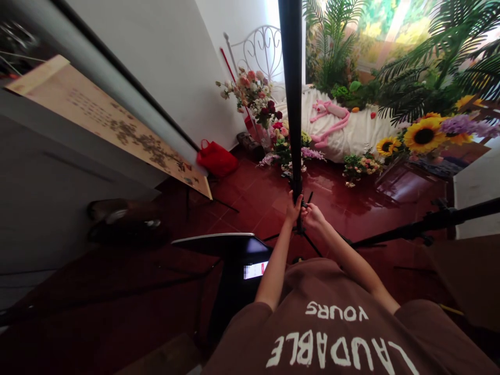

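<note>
Your left hand (294, 209) is closed around the lower part of a black pole (296, 130), the thumb lying along its near side; the pole blocks part of your other fingers, so you cannot tell how far round they reach. Your right hand (313, 215) is just beside it, thumb and fingertips drawn together, pinching a small dark knob (303, 205) on the pole's right side. The pole stands in front of you, rising past the top edge of the view, and thin tripod legs (312, 245) spread beneath your hands on the dark red tiled floor (244, 185). Near your left forearm you have a small lit screen (254, 270), and further left a long tan panel (128, 127) with a printed branch and lettering slants down towards a red bag (216, 158). Beyond the pole, a bouquet (253, 91) of pink, white and dark red flowers is in front of a white metal headboard (265, 49). A pink plush toy (330, 115) lies on a rumpled white cloth (339, 143), with palm fronds (332, 47) behind it. Sunflowers (424, 136) are to your right, and nearer to you a second black pole (422, 227) slants across the view.
</note>
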The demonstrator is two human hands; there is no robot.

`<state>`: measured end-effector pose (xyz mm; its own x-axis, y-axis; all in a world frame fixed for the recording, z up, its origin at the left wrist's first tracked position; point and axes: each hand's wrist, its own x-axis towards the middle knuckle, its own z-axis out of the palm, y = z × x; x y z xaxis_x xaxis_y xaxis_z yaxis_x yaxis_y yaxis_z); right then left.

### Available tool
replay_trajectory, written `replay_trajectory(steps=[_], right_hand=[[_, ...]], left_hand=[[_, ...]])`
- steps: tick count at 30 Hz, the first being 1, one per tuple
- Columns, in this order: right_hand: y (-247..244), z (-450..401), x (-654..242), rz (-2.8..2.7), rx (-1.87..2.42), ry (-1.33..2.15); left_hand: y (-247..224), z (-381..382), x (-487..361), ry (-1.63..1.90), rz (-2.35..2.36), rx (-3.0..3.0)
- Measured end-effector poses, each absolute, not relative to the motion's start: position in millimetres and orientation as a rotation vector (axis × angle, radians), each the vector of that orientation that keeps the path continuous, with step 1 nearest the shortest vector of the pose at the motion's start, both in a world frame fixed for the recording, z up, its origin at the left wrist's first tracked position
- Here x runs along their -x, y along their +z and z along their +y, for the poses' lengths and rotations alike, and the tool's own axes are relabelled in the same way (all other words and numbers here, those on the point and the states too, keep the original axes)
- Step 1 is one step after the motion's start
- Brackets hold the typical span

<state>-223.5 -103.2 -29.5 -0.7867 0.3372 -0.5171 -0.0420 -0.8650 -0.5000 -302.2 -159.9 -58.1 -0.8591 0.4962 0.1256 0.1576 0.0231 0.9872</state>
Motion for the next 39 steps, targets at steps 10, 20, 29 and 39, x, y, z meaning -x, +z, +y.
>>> replay_trajectory(steps=[10,20,29,39], right_hand=[[-11,-93,202,-0.471,1.034,2.799],[-49,-29,32,-0.081,1.400,2.275],[-74,-55,-82,-0.049,1.381,1.771],[-32,-64,-124,-0.300,1.313,1.494]], left_hand=[[-81,-166,306,1.856,1.923,-0.764],[-160,-220,220,1.346,1.943,-0.733],[-113,-163,182,0.861,1.687,-1.347],[-23,-18,75,1.181,1.144,-1.840]])
